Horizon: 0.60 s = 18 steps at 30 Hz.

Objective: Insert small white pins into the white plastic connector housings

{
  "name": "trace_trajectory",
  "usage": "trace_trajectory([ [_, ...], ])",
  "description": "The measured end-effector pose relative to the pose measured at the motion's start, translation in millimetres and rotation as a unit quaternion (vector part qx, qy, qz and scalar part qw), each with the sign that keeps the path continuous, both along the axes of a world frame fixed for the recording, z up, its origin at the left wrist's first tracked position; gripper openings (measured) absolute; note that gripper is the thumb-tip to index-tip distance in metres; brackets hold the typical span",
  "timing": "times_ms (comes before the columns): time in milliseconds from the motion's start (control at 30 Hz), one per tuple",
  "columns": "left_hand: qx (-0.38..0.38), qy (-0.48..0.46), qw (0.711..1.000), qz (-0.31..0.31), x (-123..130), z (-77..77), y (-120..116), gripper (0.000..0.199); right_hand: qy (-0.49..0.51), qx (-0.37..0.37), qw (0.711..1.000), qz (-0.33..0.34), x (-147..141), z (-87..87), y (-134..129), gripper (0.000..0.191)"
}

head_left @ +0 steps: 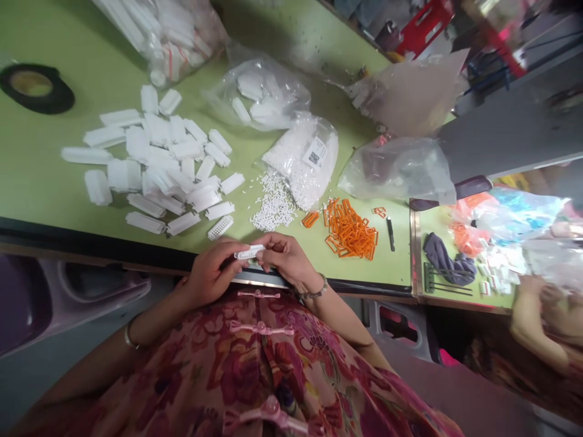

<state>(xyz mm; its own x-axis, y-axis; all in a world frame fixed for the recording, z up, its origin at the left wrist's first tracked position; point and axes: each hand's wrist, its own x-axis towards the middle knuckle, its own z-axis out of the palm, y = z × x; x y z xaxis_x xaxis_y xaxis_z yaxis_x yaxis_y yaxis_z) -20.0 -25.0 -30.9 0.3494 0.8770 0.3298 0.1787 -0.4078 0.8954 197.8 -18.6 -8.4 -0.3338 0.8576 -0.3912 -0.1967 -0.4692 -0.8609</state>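
Observation:
Between my two hands, at the table's near edge, is a small white plastic piece (248, 252) with rows of little holes. My left hand (213, 271) pinches its left end. At its right end my right hand (286, 260) has thumb and fingers closed on it; whether a tiny part is also between those fingertips I cannot make out. Just beyond lies a heap of tiny white pegs (273, 203). A pile of white plastic pieces (159, 158) spreads to the left. Orange rectangular plastic frames (350, 230) are heaped to the right.
A clear bag of white pegs (305, 155) with a label stands behind the heap. Other plastic bags (264, 91) lie farther back. Black tape (36, 88) is far left, a black narrow tool (390, 233) right. Another person's arm (540, 321) is at the adjoining table.

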Motion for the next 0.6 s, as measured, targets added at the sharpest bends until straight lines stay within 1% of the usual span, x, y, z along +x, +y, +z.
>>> trace_trajectory([
  [100,-0.015,-0.015,1.000,0.011,1,-4.5,-4,0.020,0.023,-0.021,0.999,0.010,-1,1.1,2,0.036],
  [167,-0.049,-0.014,0.999,0.014,-2,-1.3,-3,0.021,0.045,-0.024,0.999,0.020,3,5.5,3,0.044],
  [233,-0.078,0.014,0.996,0.028,-8,11.7,11,0.023,0.054,-0.003,0.999,0.000,10,9.6,0,0.054],
  [267,-0.074,0.040,0.995,0.045,-11,21.6,24,0.024,0.048,0.015,0.999,-0.021,13,10.7,-2,0.054],
  [333,-0.042,0.108,0.987,0.115,-15,45.3,65,0.027,0.017,0.044,0.997,-0.054,19,10.1,-7,0.045],
  [367,-0.012,0.148,0.976,0.157,-14,57.2,91,0.029,-0.001,0.051,0.997,-0.063,21,8.6,-10,0.041],
  [433,0.023,0.227,0.950,0.211,-7,77.6,149,0.037,-0.022,0.054,0.996,-0.067,22,5.2,-16,0.039],
  [467,0.022,0.259,0.942,0.213,-1,85.3,177,0.041,-0.026,0.054,0.996,-0.065,22,4.0,-19,0.040],
  [533,-0.002,0.329,0.932,0.150,13,95.7,222,0.047,-0.034,0.056,0.996,-0.058,23,3.8,-24,0.042],
  [567,-0.008,0.339,0.931,0.135,20,98.9,237,0.049,-0.039,0.058,0.996,-0.052,23,4.8,-26,0.043],
  [600,-0.008,0.344,0.931,0.126,24,101.1,246,0.049,-0.046,0.060,0.996,-0.048,25,6.2,-28,0.043],
])
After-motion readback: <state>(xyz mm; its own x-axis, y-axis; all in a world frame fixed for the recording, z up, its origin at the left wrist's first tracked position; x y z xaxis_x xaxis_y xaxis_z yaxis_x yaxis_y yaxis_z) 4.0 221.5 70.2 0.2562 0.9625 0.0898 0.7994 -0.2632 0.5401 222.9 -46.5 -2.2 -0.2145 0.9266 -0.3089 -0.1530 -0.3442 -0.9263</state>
